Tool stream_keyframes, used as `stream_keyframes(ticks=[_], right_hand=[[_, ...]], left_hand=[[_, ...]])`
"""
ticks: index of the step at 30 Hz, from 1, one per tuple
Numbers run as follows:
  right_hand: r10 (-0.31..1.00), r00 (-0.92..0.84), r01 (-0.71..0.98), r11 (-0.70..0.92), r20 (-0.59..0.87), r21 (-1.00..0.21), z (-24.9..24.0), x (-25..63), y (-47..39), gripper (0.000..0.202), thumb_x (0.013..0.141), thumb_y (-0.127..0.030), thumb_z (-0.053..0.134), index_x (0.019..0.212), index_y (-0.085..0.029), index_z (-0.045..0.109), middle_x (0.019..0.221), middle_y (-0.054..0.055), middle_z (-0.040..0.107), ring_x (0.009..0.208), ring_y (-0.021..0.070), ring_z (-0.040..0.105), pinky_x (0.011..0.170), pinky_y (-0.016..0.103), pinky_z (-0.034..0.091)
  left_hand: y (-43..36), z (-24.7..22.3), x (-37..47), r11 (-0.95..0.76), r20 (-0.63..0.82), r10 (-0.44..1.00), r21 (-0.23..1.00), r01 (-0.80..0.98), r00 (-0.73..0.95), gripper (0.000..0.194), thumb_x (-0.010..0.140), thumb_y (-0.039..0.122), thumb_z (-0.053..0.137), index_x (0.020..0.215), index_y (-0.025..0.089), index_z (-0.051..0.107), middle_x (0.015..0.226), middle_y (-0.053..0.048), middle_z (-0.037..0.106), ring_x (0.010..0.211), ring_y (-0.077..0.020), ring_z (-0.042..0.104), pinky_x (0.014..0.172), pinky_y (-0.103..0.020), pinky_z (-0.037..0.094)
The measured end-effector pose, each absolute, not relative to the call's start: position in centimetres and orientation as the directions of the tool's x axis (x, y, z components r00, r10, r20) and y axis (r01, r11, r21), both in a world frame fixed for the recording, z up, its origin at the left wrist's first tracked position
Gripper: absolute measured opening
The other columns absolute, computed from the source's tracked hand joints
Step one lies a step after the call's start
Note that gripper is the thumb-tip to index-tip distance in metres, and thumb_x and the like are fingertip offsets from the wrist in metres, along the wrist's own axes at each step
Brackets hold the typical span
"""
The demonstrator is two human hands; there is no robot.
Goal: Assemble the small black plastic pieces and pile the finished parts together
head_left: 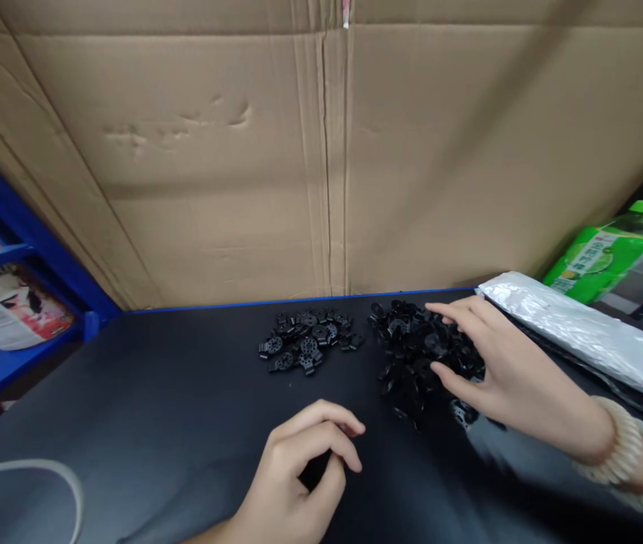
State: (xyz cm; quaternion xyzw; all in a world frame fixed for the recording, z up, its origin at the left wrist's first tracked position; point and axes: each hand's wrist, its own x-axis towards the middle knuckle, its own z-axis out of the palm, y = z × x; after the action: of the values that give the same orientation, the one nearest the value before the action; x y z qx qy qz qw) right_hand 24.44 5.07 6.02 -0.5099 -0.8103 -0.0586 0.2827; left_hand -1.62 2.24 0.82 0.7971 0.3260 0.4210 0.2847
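Note:
My right hand reaches over the right-hand pile of black plastic parts. Its thumb and fingers are spread apart around the top of this pile, with nothing visibly held. Nearer to me, my left hand hovers over the black table with loosely curled fingers. A gap shows between its thumb and index finger, and I see no part in it. Ahead of that hand lies a smaller pile of black parts, with round perforated discs and short ribbed ends.
Behind the black tabletop stands a tall cardboard sheet. A silver wrapped package and a green bottle lie along the right side. At left are a blue metal shelf and a pale cable.

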Motion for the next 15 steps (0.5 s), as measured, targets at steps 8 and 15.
stream_keyframes(ticks=[8,15], right_hand=[[0.779,-0.434,0.637,0.621,0.453,-0.457,5.6,22.0,2.3,0.022,0.089,-0.012,0.038,0.069,-0.02,0.043,0.065,0.0,0.049,0.062,0.0131,0.046,0.061,0.027,0.037],[0.69,-0.684,0.503,0.681,0.237,-0.532,1.6,18.7,0.2,0.035,0.093,-0.02,0.031,0.059,-0.02,0.035,0.055,-0.001,0.044,0.054,0.0122,0.039,0.055,0.027,0.03]], left_hand=[[3.1,0.4,-2.6,-0.7,0.411,0.714,0.434,0.567,0.567,0.025,0.082,0.007,0.047,0.097,0.02,0.062,0.111,-0.008,0.064,0.11,-0.0244,0.056,0.092,-0.04,0.049],[3.5,0.4,-3.2,-0.598,0.331,0.766,0.052,0.8,0.551,0.049,0.082,0.036,0.057,0.126,0.016,0.051,0.137,-0.017,0.048,0.123,-0.0379,0.044,0.096,-0.057,0.041]])
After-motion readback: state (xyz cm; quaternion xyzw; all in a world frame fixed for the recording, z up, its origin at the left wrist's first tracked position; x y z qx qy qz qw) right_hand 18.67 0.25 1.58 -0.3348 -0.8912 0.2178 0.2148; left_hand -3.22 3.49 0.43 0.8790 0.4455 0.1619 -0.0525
